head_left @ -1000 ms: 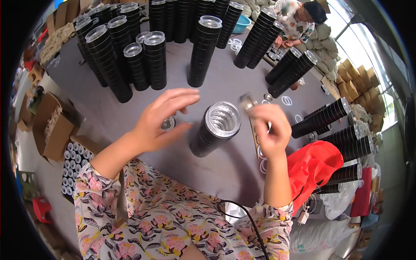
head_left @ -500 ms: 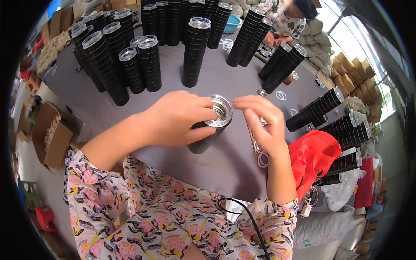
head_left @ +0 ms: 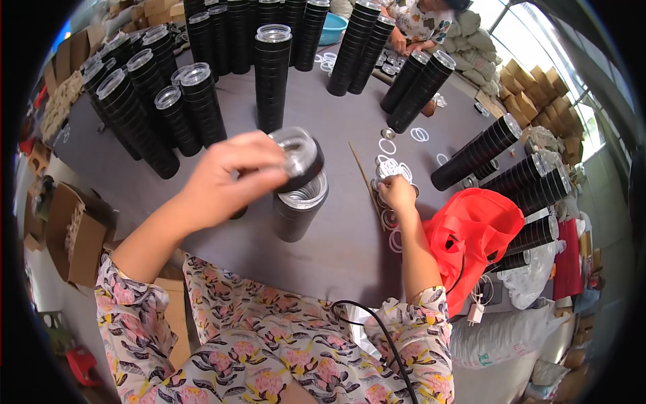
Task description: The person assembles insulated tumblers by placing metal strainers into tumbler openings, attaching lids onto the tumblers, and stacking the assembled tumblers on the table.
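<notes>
two hands out over the grey table (head_left: 336, 266). my left hand (head_left: 232, 176) pinches a clear-rimmed black piece (head_left: 308, 168) between thumb and fingers at its edge, tilted over the open mouth of a short black stack (head_left: 295, 222); whether they touch, cannot tell. my right hand (head_left: 398, 194) is down at the pile of white rings (head_left: 392, 167), beside a thin stick (head_left: 363, 172); fingertips lost among the rings, so i cannot tell if anything is gripped. handling, judged: piece light and stiff, clear rim probably smooth, apt to slip or scratch; best hold is the black side band, thumb opposite fingers. rings look thin, likely light and flexible, easier lifted by one edge. motion blur smears the piece; my fingers cover part of its rim, and it hides some of the stack's mouth.
</notes>
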`<state>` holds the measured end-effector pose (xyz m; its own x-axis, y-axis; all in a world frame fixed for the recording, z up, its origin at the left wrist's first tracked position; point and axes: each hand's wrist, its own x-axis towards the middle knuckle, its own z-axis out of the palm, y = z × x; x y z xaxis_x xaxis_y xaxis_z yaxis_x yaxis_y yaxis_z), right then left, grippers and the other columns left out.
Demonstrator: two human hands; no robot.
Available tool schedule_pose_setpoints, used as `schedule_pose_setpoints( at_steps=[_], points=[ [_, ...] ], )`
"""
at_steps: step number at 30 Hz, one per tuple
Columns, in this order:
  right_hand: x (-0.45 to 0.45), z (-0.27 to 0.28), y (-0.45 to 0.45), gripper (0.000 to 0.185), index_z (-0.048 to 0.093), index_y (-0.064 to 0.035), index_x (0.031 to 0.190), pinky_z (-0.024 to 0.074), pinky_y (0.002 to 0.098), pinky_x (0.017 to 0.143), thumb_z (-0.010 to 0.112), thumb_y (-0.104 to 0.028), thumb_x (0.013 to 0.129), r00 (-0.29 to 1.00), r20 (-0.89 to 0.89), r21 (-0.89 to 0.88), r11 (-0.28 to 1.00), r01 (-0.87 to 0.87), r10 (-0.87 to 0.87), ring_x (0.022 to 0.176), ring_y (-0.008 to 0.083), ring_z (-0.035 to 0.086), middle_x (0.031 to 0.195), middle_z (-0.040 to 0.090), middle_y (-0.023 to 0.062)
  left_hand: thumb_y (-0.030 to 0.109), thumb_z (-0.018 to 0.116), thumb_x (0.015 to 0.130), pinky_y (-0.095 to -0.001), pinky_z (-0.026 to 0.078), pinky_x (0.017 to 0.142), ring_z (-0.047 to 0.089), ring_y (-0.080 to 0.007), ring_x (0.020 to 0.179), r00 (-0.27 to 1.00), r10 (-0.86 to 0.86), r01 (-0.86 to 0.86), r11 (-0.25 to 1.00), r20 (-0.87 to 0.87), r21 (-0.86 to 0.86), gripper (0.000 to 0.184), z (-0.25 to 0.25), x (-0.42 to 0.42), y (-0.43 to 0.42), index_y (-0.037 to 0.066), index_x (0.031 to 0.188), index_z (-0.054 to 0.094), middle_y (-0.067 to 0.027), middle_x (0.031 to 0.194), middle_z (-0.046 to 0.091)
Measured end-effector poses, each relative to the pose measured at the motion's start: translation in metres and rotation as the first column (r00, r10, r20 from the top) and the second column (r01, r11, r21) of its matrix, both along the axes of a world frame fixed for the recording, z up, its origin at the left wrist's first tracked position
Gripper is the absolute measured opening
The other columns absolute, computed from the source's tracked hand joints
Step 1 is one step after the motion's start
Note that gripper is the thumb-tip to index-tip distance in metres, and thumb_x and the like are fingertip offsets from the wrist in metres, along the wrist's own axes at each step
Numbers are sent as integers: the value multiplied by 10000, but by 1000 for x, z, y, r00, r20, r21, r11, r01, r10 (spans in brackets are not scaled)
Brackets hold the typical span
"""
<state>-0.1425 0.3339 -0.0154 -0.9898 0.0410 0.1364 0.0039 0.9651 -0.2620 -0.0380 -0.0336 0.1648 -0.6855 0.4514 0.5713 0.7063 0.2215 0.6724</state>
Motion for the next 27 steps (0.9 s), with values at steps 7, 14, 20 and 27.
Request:
schedule_pose_setpoints(
  at_steps=[7,14,20,27],
  points=[
    [29,24,-6,252,710,-61,828,523,411,708,668,-299,755,986,90,30,990,135,-138,790,320,664,838,680,159,152,575,899,-191,407,592,499,-69,657,849,163,-419,787,503,453,209,-36,18,-53,-22,984,653,-28,927,588],
    [85,12,9,279,676,-27,900,505,409,756,680,-264,754,995,50,-50,995,90,-88,860,325,640,929,654,167,104,618,857,-257,438,683,564,-160,789,829,535,-506,841,162,-190,128,-139,26,-85,0,927,643,-70,923,589],
    [82,-2,9,394,611,-27,1024,496,420,801,723,-253,721,982,123,-72,985,156,-146,952,335,607,1003,615,178,175,597,856,-365,481,756,604,-288,889,853,518,-418,753,65,-507,175,-133,21,-82,59,976,648,-94,997,596],
    [85,2,3,380,551,-30,1060,493,416,780,739,-154,755,988,4,-252,956,152,-156,891,369,631,955,648,204,76,622,821,-289,464,662,579,-205,750,868,491,-437,824,71,-360,234,-127,23,-78,57,1054,631,-80,986,584]
  ],
)
